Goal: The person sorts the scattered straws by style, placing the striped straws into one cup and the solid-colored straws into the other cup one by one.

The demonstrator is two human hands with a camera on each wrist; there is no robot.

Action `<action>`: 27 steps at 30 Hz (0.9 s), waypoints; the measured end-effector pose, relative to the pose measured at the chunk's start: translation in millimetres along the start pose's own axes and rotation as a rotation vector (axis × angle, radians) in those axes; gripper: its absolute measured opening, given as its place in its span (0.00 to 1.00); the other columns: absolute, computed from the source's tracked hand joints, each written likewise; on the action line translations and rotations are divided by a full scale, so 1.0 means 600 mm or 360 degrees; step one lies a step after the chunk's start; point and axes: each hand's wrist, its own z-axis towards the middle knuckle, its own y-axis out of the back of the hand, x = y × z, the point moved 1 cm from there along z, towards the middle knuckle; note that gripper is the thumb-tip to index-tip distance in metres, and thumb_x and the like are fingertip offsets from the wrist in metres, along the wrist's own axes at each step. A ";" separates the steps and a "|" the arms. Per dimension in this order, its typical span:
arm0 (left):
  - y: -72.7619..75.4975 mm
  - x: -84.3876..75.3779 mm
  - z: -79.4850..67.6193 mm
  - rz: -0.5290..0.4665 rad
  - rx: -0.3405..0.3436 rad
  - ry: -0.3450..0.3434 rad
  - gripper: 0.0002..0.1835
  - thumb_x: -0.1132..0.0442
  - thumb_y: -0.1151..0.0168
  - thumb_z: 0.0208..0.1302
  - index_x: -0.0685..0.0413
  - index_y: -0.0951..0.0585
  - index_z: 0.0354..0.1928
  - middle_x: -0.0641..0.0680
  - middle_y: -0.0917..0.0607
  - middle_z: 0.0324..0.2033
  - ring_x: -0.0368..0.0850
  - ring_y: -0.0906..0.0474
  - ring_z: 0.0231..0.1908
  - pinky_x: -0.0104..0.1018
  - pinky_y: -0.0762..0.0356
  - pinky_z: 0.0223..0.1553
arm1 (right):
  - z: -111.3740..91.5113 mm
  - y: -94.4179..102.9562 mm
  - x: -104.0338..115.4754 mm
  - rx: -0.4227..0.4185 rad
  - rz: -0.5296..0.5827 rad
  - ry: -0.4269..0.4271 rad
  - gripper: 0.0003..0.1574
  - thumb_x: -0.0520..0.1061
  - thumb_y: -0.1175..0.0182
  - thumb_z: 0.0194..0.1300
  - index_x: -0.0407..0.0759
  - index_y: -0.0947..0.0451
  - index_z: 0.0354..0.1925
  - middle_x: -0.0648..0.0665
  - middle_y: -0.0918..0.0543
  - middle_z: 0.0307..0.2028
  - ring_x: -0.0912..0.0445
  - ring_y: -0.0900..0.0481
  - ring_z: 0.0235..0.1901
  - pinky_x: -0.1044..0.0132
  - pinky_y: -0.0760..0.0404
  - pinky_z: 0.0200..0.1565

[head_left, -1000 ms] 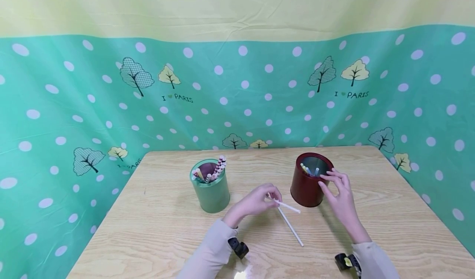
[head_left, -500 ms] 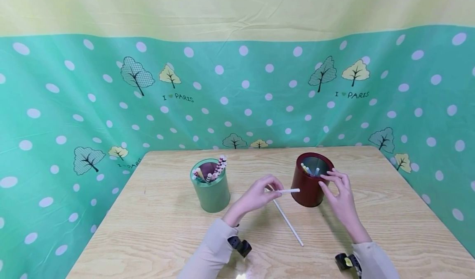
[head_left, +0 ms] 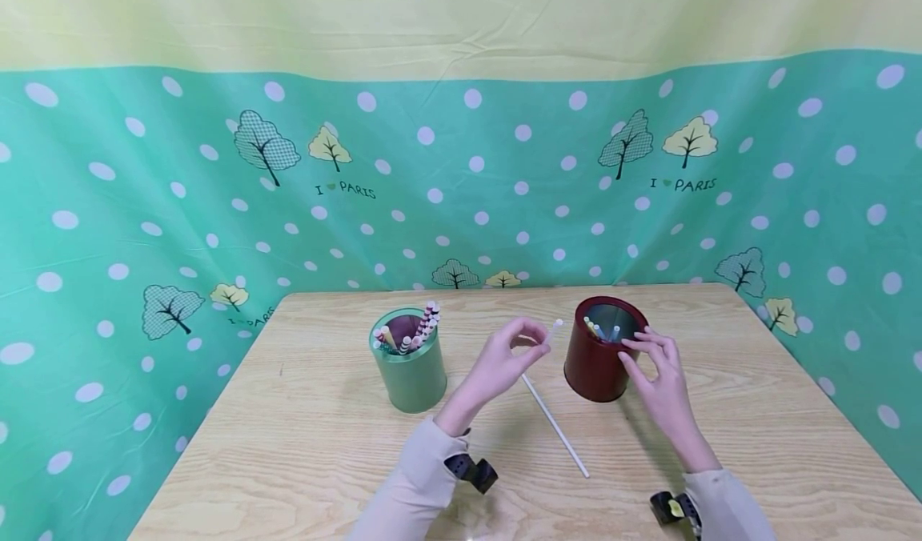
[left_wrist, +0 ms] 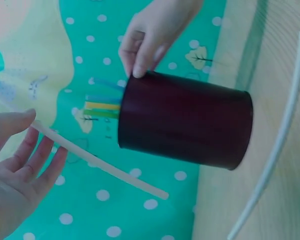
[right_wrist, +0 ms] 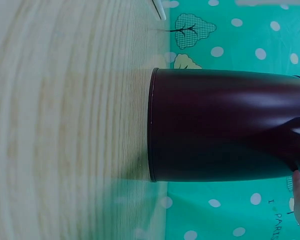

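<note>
My left hand pinches a pale straw between thumb and fingers, raised above the table just left of the dark red can. Seen in the left wrist view, the straw slants across in front of the can's mouth, apart from it. With thumb and fingertips my right hand holds the right side of the can's rim. The can stands upright, and several coloured straws poke out of it. On the tabletop below my left hand lies a white straw.
A green can stands to the left, holding several striped and patterned straws. Behind the wooden table hangs a green and yellow printed cloth.
My left hand has lifted the pale straw up and away from the table, turning it from pointing down-right to pointing up. The right hand and both cans have stayed put.
</note>
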 end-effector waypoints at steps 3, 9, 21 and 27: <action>0.002 -0.009 0.004 -0.0082 -0.0083 0.0019 0.06 0.76 0.45 0.55 0.71 0.28 0.36 0.64 0.23 0.35 0.53 0.26 0.41 0.39 0.25 0.47 | 0.000 0.000 0.000 -0.0002 0.0002 0.0004 0.15 0.27 0.38 0.47 0.33 0.23 0.38 0.35 0.30 0.45 0.49 0.37 0.56 0.84 0.44 0.57; 0.001 -0.015 0.016 -0.0359 -0.0225 -0.0091 0.06 0.79 0.47 0.54 0.73 0.30 0.36 0.68 0.25 0.36 0.61 0.26 0.42 0.38 0.24 0.46 | 0.000 0.000 0.001 -0.0001 0.0002 0.0002 0.15 0.27 0.38 0.48 0.33 0.23 0.38 0.35 0.30 0.45 0.48 0.38 0.56 0.84 0.44 0.57; -0.007 -0.010 0.044 -0.0518 -0.0398 -0.0239 0.09 0.76 0.44 0.54 0.71 0.31 0.38 0.70 0.24 0.37 0.61 0.26 0.43 0.38 0.24 0.46 | 0.000 0.001 0.000 -0.0004 0.0006 0.0006 0.15 0.27 0.39 0.48 0.33 0.23 0.38 0.35 0.30 0.45 0.53 0.38 0.57 0.83 0.44 0.57; -0.014 -0.010 0.056 -0.0562 -0.0458 -0.0211 0.09 0.77 0.44 0.54 0.73 0.31 0.37 0.72 0.25 0.38 0.65 0.27 0.43 0.37 0.23 0.46 | 0.000 0.000 0.001 -0.0001 0.0006 -0.0001 0.15 0.27 0.38 0.48 0.33 0.23 0.38 0.35 0.30 0.45 0.52 0.38 0.57 0.83 0.45 0.58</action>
